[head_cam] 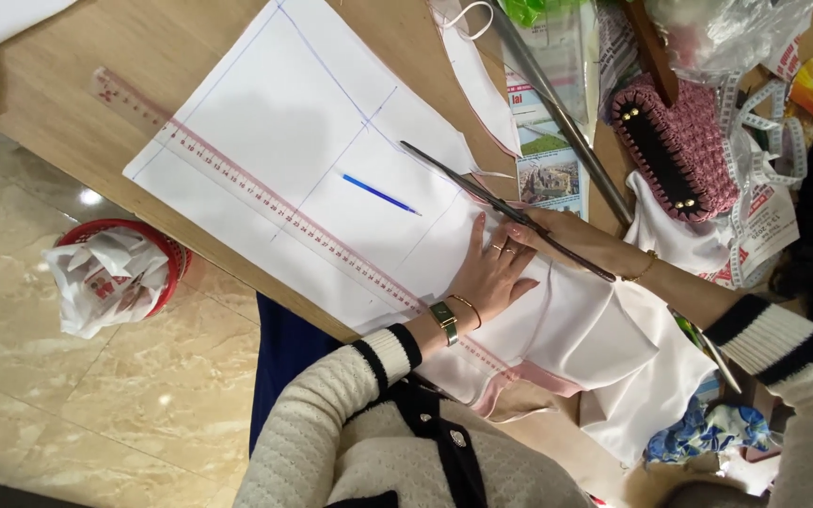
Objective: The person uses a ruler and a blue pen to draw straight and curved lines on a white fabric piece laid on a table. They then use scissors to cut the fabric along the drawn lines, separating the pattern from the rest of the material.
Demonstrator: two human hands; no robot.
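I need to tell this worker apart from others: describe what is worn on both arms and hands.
Both arms wear cream knit sleeves with dark-striped cuffs. The left hand has a square gold watch, a thin bangle and rings on its fingers. The right hand has a thin gold bracelet at the wrist.

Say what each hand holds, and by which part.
Right hand holds the scissors by their handle end. Left hand holds nothing; it presses flat on the white fabric.

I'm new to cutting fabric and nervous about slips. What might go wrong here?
The left hand lies flat on the white fabric close to the blades of the scissors held by the right hand, so fingers could get nicked. The loose blue pen lies near the blade tips and may snag the cut.
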